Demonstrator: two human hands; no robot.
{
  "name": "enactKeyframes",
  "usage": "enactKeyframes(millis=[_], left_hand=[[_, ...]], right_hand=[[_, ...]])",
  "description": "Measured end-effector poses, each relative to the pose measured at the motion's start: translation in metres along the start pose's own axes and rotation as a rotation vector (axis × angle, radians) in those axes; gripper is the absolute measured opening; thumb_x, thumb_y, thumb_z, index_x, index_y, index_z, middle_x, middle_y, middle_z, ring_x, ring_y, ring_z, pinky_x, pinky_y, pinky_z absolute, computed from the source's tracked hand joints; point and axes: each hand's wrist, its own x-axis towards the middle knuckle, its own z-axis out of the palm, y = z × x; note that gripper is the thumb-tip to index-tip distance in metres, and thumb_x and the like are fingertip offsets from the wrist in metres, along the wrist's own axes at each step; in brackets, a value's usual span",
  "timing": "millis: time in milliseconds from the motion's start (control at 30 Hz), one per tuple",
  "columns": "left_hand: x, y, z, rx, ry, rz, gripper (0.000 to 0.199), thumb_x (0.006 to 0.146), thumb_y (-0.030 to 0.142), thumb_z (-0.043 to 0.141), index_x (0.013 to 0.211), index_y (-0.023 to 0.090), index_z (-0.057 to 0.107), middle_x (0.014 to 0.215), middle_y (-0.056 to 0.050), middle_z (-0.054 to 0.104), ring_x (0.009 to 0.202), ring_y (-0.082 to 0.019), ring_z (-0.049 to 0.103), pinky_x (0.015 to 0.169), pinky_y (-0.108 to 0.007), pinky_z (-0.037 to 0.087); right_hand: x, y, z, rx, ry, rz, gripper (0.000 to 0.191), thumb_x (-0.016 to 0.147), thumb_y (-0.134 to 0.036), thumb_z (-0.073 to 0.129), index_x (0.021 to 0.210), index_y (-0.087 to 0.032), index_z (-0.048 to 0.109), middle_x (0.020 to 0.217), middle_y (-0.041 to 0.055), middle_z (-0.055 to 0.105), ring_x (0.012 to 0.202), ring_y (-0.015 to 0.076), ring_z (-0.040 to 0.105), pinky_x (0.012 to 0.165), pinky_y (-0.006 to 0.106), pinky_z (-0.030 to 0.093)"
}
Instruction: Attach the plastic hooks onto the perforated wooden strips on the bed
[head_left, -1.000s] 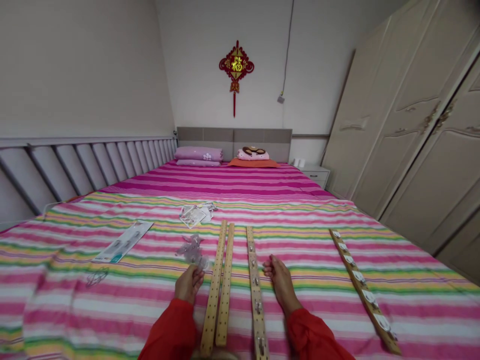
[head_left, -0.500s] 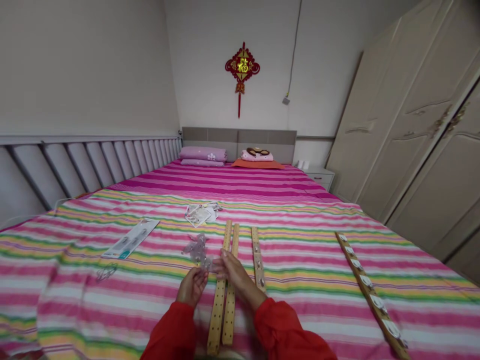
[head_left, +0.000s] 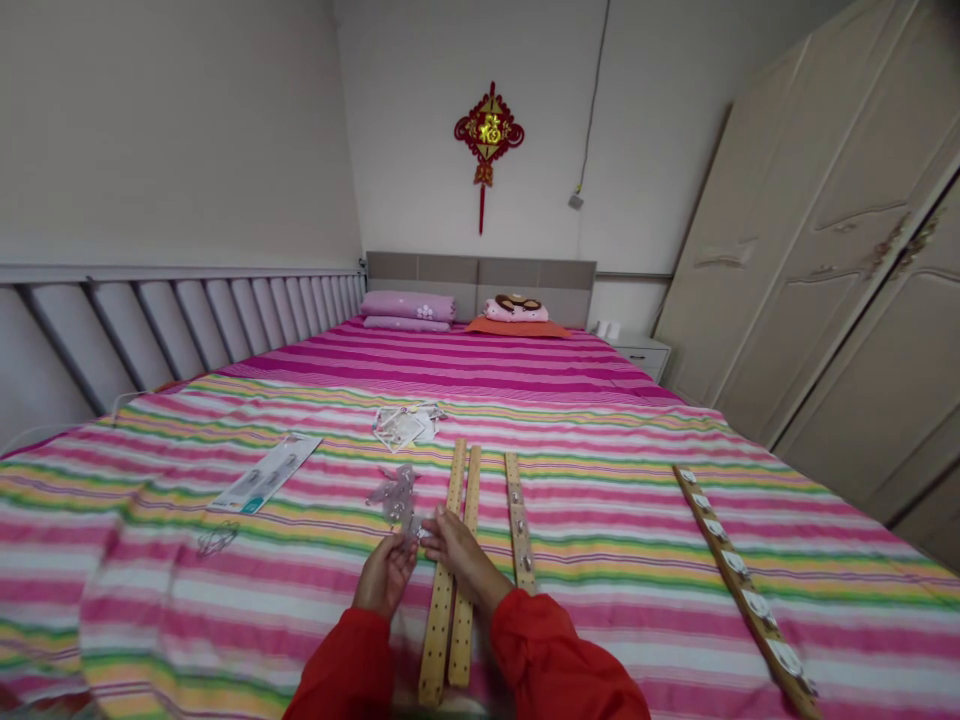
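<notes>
My left hand [head_left: 387,574] is closed, its fingertips pinching a small see-through plastic bag [head_left: 421,527] that has something shiny in it. From the other side my right hand [head_left: 459,552] grips the same bag between thumb and fingers, above two wooden strips. These strips, a left one [head_left: 435,640] and a right one [head_left: 460,640], lie side by side with rows of small holes. Just beyond my hands is a pile of similar little bags [head_left: 396,490]. Right of my right hand lies a third wooden strip [head_left: 519,520] with small shiny pieces along it.
A wooden strip with white round cards [head_left: 739,570] lies far right on the striped sheet [head_left: 600,620]. To the left are a flat package [head_left: 266,473] and a thin tangled loop [head_left: 217,538]. Several card packets [head_left: 405,425] lie further back. A railing [head_left: 187,320] borders the left.
My right hand's fingers have drawn in and closed on the small bag, moving slightly left. My left hand stays about where it was. The view has shifted a little.
</notes>
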Motion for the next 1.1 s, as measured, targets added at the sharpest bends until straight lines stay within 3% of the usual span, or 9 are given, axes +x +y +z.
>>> enactKeyframes(millis=[200,433,600,700,867,933,1100], left_hand=[[0.004,0.000,-0.004,0.000,-0.023,-0.006,0.012,0.074,0.004,0.052,0.071,0.014,0.057,0.066,-0.006,0.069,0.057,-0.013,0.066,0.053,-0.020,0.052],[0.003,-0.005,-0.008,0.039,-0.069,0.047,0.011,0.077,0.006,0.051,0.073,0.013,0.058,0.063,-0.006,0.070,0.051,-0.012,0.064,0.048,-0.019,0.050],[-0.005,-0.007,-0.008,0.068,-0.130,0.124,0.010,0.072,0.004,0.057,0.074,0.014,0.058,0.067,-0.006,0.071,0.057,-0.014,0.067,0.052,-0.020,0.052],[-0.013,-0.009,-0.006,0.091,-0.104,0.125,0.010,0.070,0.004,0.059,0.073,0.014,0.058,0.069,-0.006,0.071,0.061,-0.015,0.068,0.057,-0.023,0.054],[-0.032,-0.014,0.004,0.295,-0.143,0.132,0.014,0.064,0.014,0.071,0.071,0.015,0.059,0.069,-0.005,0.069,0.066,-0.018,0.068,0.064,-0.027,0.054],[-0.043,-0.013,0.011,0.507,-0.220,0.243,0.017,0.060,0.021,0.076,0.067,0.016,0.061,0.064,-0.002,0.067,0.063,-0.017,0.066,0.062,-0.025,0.052],[-0.067,-0.002,0.034,0.980,-0.328,0.727,0.009,0.061,0.022,0.074,0.065,0.022,0.066,0.064,0.000,0.065,0.061,-0.015,0.060,0.058,-0.021,0.048]], right_hand=[[-0.001,-0.001,0.003,-0.033,-0.008,0.010,0.060,0.070,-0.070,0.056,0.106,-0.022,0.057,0.095,0.0065,0.062,0.077,0.0166,0.061,0.077,0.033,0.045],[-0.006,-0.011,0.006,-0.080,0.075,-0.066,0.048,0.069,-0.063,0.061,0.089,-0.019,0.060,0.090,0.0051,0.061,0.064,0.0130,0.059,0.062,0.028,0.045],[-0.015,-0.020,0.002,-0.155,0.089,-0.145,0.037,0.064,-0.049,0.069,0.082,-0.017,0.063,0.063,-0.0012,0.057,0.056,0.0136,0.054,0.050,0.024,0.039],[-0.023,-0.023,-0.004,-0.219,0.122,-0.205,0.033,0.061,-0.038,0.072,0.085,-0.016,0.066,0.060,-0.0017,0.058,0.057,0.0156,0.055,0.055,0.027,0.042],[-0.042,-0.030,-0.016,-0.424,0.160,-0.399,0.025,0.064,-0.022,0.066,0.089,-0.021,0.071,0.080,0.0037,0.065,0.073,0.0197,0.058,0.071,0.033,0.047],[-0.050,-0.033,-0.020,-0.475,0.187,-0.437,0.025,0.066,-0.022,0.064,0.090,-0.023,0.071,0.085,0.0042,0.065,0.076,0.0203,0.058,0.073,0.034,0.047],[-0.063,-0.035,-0.026,-0.371,0.212,-0.383,0.033,0.064,-0.029,0.071,0.096,-0.022,0.068,0.098,0.0065,0.063,0.076,0.0201,0.060,0.072,0.034,0.049]])
